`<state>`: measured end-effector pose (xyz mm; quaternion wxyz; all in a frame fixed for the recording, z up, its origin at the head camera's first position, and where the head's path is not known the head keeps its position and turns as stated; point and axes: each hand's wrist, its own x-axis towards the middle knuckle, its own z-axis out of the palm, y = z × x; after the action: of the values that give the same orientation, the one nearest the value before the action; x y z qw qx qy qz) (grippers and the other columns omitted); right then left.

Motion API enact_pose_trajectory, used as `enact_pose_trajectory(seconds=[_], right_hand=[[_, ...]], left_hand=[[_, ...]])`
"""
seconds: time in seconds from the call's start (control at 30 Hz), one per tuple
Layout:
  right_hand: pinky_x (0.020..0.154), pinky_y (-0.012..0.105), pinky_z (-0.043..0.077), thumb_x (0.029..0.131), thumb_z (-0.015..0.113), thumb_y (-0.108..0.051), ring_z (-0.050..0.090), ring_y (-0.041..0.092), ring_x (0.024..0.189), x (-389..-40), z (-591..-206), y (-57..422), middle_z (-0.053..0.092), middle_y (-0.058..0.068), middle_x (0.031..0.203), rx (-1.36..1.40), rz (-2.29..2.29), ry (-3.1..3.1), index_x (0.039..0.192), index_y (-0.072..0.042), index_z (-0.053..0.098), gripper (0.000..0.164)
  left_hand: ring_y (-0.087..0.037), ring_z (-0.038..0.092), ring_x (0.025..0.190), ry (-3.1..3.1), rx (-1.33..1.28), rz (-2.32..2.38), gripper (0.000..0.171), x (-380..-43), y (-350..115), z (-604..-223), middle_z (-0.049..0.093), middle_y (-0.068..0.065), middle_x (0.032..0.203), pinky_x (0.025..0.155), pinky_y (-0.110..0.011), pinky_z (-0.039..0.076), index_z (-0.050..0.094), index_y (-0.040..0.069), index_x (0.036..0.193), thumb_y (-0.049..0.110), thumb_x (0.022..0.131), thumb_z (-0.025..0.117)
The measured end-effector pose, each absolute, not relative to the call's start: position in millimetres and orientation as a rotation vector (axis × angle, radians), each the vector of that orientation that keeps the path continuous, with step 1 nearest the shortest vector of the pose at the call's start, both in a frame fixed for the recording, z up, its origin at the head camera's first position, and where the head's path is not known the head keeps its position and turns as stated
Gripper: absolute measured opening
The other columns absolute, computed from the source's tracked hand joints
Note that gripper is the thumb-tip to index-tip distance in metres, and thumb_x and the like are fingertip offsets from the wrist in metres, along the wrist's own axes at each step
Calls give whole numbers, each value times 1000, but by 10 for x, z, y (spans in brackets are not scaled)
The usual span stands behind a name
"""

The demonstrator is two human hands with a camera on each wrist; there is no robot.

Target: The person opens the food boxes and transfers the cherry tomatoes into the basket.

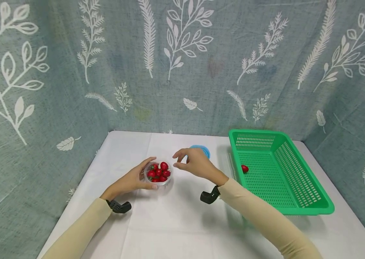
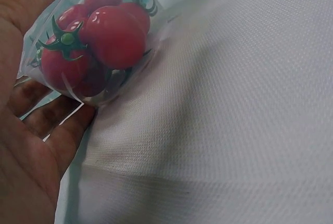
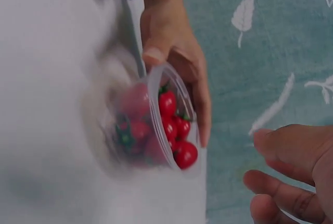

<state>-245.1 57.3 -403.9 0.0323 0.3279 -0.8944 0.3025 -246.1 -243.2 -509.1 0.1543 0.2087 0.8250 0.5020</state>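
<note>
A left hand (image 1: 137,177) curves its fingers around a clear tub (image 3: 155,96) of tomatoes (image 1: 158,172) nearer the worktop's (image 1: 169,226) left edge; the right hand (image 1: 197,162) hovers alongside, fingers bent and apart.

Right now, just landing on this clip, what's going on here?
A person's left hand holds a clear plastic tub of cherry tomatoes by its side, over a white-covered table. The right hand hovers beside it, holding nothing. To the right, a green perforated basket holds a single red fruit, apparently another tomato. Partly hidden behind the right hand is a round blue object, possibly a lid.
</note>
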Motion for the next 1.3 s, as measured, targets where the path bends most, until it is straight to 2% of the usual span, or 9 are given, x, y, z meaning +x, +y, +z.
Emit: enact_pose_trajectory(seconds=[0.33,0.43,0.57,0.63,0.8,0.87,0.97,1.2,1.3], right_hand=[[53,22,49,94,79,-23,57,8,61,-2331,-4143,327,76,3,101,1119,1004,-2772,118,-8,76,29],[55,21,50,93,79,-24,58,6,62,-2337,-4192,269,76,6,108,1149,1040,-2782,119,-7,76,31],[58,19,50,93,80,-23,58,6,64,-2357,-4262,214,75,6,114,1168,1033,-2808,120,-6,75,33],[60,19,50,93,80,-23,60,9,69,-2366,-4288,197,75,6,115,1169,1013,-2822,120,-6,75,33],[72,20,54,94,79,-22,69,19,97,-2383,-4330,159,75,5,116,1178,993,-2861,121,-6,75,32],[79,21,54,94,79,-22,68,20,106,-2392,-4354,148,75,4,116,1184,973,-2885,121,-7,76,31],[86,22,54,94,79,-23,67,18,110,-2411,-4388,129,74,2,117,1192,914,-2912,120,-10,77,29],[79,19,54,94,79,-24,66,15,103,-2419,-4381,88,72,4,117,1211,790,-2934,119,-10,78,29],[78,20,54,94,79,-25,66,14,99,-2411,-4360,85,71,5,115,1216,749,-2949,118,-9,78,29]], left_hand=[[-31,18,155,2336,614,1467,113,-2453,-2439,-5075,20,-8,170,119,-56,30,20,27,165,37,78,92],[-28,21,155,2322,621,1479,112,-2444,-2447,-5078,21,-6,169,119,-54,31,20,31,164,37,79,92],[-23,23,154,2333,618,1473,108,-2439,-2445,-5073,23,-3,169,119,-52,33,23,42,161,39,79,92],[-24,22,155,2336,629,1474,107,-2439,-2445,-5073,23,-3,169,119,-53,32,23,44,161,39,79,91],[-25,21,155,2348,632,1473,106,-2435,-2460,-5088,25,-4,168,120,-54,31,24,44,160,38,79,91],[-24,21,155,2363,622,1461,106,-2433,-2459,-5092,25,-3,168,120,-54,31,24,45,160,38,79,92],[-24,21,155,2379,619,1444,106,-2434,-2458,-5098,25,-4,168,119,-55,32,24,45,160,37,79,92],[-30,19,155,2384,634,1430,110,-2437,-2453,-5098,21,-4,169,117,-56,34,20,36,164,38,80,91],[-26,21,155,2390,613,1424,108,-2440,-2452,-5096,22,-1,169,118,-53,35,22,43,162,40,79,91]])
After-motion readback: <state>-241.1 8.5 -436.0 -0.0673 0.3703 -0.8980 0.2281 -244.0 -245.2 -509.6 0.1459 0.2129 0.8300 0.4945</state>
